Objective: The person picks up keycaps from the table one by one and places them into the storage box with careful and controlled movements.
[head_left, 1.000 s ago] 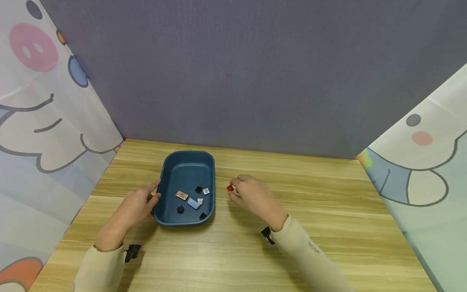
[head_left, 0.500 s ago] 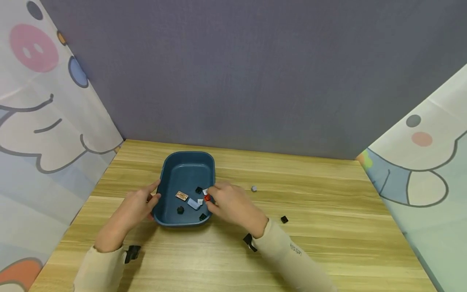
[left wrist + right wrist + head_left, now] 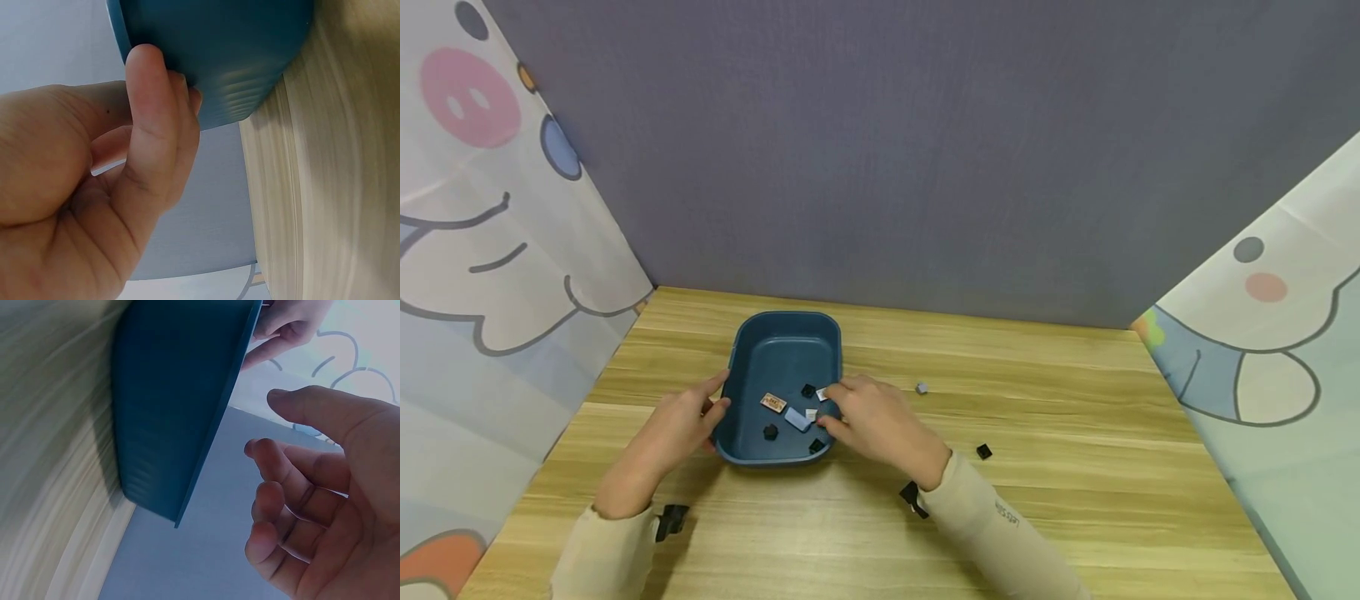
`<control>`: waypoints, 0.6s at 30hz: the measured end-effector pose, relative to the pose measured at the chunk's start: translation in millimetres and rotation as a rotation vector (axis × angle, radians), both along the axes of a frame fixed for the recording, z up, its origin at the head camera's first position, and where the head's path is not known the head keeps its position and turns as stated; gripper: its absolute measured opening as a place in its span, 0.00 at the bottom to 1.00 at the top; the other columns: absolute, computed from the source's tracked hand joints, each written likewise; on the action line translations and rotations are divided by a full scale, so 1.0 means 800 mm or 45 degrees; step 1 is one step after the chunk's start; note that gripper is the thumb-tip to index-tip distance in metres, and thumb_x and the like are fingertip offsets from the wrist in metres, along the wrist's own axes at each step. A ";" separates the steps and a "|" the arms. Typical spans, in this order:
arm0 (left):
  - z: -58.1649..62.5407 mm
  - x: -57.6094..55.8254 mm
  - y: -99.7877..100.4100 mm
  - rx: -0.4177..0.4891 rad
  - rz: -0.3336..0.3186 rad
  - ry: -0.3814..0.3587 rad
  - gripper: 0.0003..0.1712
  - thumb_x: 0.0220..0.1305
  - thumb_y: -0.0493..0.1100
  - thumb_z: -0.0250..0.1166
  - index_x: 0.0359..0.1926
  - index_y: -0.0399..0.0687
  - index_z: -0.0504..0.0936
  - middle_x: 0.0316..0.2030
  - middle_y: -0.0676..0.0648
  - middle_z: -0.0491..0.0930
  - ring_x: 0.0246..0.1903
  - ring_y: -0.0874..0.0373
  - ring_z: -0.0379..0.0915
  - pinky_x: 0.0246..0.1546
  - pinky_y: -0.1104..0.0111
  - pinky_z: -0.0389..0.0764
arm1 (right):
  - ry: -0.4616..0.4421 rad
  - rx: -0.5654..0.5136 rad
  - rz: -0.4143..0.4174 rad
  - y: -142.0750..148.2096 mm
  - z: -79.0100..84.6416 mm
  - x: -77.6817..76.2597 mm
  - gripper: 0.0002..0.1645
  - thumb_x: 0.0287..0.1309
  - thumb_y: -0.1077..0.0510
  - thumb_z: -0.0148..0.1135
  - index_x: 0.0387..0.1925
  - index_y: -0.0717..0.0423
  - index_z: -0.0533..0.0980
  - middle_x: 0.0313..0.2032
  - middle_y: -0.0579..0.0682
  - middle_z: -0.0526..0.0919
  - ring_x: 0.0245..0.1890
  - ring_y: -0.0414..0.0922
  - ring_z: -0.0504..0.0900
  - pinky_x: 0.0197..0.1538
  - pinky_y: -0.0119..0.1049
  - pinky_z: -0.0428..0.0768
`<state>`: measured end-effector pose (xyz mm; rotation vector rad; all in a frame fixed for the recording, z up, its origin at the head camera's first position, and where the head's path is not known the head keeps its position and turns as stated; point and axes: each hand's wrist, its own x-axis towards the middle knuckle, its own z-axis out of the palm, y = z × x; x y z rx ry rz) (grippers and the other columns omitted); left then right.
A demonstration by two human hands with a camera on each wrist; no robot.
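A person's left hand [image 3: 688,421] braces the left wall of a blue tray [image 3: 778,350], fingers curled against its outside to steady it, left of the counter's [image 3: 1075,517] middle. The right hand [image 3: 872,417] hovers over the tray's right rim, fingers loosely apart and empty. Beyond them, small pieces [image 3: 790,412] lie inside; a black piece [image 3: 984,452] and a grey piece [image 3: 921,388] sit apart toward the right edge.
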<state>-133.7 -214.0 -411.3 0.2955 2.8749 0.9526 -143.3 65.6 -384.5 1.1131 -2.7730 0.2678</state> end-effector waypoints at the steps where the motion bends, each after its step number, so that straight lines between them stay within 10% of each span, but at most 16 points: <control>1: 0.000 0.000 0.000 0.000 0.000 0.001 0.30 0.67 0.37 0.54 0.67 0.33 0.57 0.23 0.50 0.79 0.12 0.62 0.73 0.16 0.69 0.73 | 0.001 -0.005 -0.002 0.002 -0.001 -0.001 0.20 0.57 0.44 0.60 0.43 0.52 0.79 0.32 0.42 0.77 0.30 0.37 0.73 0.26 0.28 0.73; 18: 0.001 -0.001 0.000 0.014 0.005 -0.024 0.30 0.67 0.37 0.53 0.67 0.33 0.57 0.24 0.48 0.79 0.13 0.59 0.74 0.16 0.70 0.74 | -0.027 0.008 -0.247 0.081 -0.029 -0.035 0.15 0.56 0.49 0.62 0.40 0.54 0.80 0.26 0.41 0.74 0.23 0.34 0.71 0.23 0.27 0.70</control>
